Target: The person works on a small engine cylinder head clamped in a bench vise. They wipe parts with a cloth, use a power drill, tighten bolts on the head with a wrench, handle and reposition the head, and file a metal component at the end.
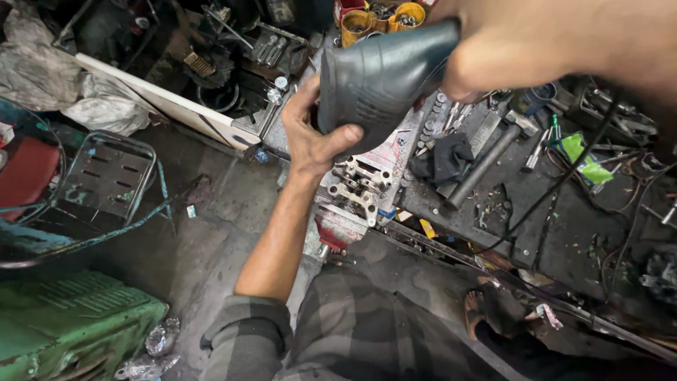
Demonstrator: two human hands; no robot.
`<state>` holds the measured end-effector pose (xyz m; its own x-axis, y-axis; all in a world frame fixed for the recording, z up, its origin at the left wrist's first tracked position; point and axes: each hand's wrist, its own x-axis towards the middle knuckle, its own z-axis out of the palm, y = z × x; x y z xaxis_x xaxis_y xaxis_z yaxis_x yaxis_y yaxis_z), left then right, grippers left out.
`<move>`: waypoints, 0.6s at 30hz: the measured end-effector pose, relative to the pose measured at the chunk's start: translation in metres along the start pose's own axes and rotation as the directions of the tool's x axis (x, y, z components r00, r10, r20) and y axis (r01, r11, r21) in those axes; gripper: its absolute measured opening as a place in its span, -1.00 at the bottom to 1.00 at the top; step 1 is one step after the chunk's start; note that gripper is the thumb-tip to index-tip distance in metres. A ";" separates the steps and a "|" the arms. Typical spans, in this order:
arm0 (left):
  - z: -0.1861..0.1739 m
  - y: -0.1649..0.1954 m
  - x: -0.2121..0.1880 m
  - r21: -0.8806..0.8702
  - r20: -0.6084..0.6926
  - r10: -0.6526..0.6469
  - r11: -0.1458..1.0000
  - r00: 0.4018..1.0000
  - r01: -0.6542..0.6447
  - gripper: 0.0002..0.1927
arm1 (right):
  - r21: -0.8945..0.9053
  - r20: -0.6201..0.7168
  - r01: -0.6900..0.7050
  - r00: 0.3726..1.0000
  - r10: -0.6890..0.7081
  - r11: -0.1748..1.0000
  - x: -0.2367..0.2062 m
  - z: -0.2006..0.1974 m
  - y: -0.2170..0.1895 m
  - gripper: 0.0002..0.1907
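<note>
Dark-green plastic power-tool body hangs above the desk's near edge over a metal bracket, left hand and right hand both closed around it, seemingly mid-positioning, wanting steadiness.

Workbench crowded: hammer, black rag, cable block; floor left open

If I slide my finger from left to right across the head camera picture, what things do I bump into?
Green machine → metal chair → left hand → dark power tool → hammer → green packet.
</note>
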<state>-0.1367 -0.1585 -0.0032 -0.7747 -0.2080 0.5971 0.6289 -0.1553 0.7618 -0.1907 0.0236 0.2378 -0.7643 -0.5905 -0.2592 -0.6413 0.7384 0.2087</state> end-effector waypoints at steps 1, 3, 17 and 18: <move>-0.001 0.000 0.002 0.010 -0.004 0.011 1.000 1.000 -0.011 -0.13 | 0.003 0.023 -0.031 0.999 0.031 1.000 0.004 0.003 0.005 -0.72; -0.003 -0.002 0.007 0.031 -0.016 0.031 0.999 0.999 -0.031 -0.11 | -0.012 0.068 -0.030 0.997 0.031 0.999 0.015 0.010 0.018 -0.75; -0.017 -0.025 0.002 0.007 -0.092 -0.033 0.999 0.995 0.034 -0.11 | 0.107 0.161 -0.178 0.974 0.160 0.978 0.043 -0.006 -0.021 -0.77; -0.019 -0.026 0.002 0.003 -0.099 -0.048 0.999 0.994 0.048 -0.10 | 0.167 0.071 -0.045 0.997 0.034 0.985 0.038 -0.015 -0.025 -0.77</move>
<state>-0.1533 -0.1735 -0.0269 -0.7935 -0.2954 0.5321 0.5905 -0.1621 0.7906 -0.2047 -0.0221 0.2365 -0.7787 -0.5409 -0.3179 -0.5858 0.8083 0.0597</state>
